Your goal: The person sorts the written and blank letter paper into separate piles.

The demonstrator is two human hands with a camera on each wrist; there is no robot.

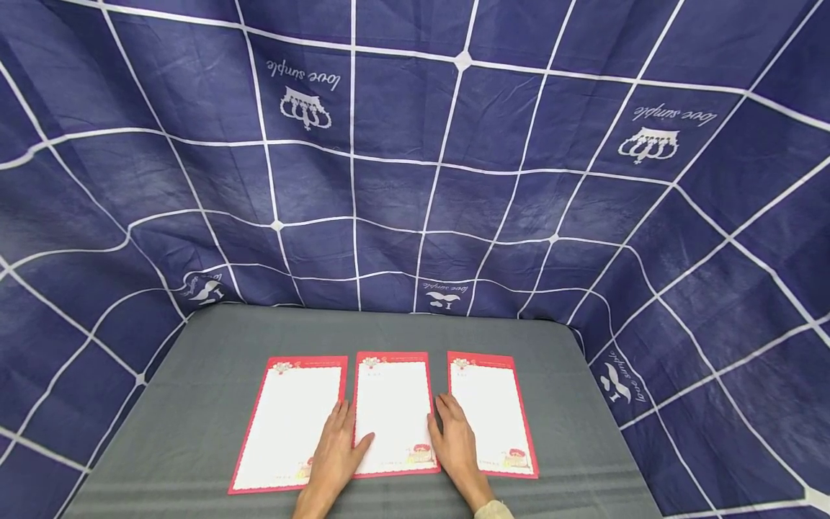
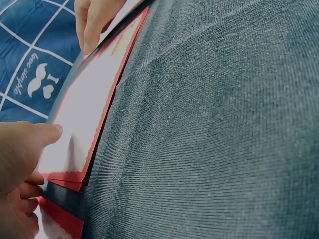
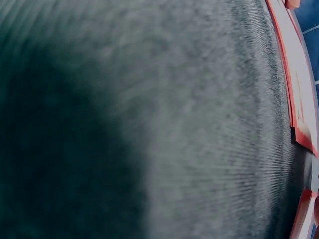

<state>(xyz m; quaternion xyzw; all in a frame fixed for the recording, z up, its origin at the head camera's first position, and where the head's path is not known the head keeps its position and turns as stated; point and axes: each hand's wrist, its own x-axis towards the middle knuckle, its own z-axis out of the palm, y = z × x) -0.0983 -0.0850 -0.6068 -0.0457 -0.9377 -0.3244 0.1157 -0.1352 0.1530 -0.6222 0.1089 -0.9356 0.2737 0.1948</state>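
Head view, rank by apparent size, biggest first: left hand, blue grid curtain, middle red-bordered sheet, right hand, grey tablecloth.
1. Blue grid curtain
2. Grey tablecloth
3. Middle red-bordered sheet
4. Left hand and right hand: look about alike, so not ranked against each other.

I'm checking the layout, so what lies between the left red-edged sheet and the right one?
The head view shows the middle sheet there, with the left hand and right hand at its sides.

Blue cloth (image 1: 397,194): "love simple" repeated, also "I"; print on sheets (image 1: 392,418) too small.
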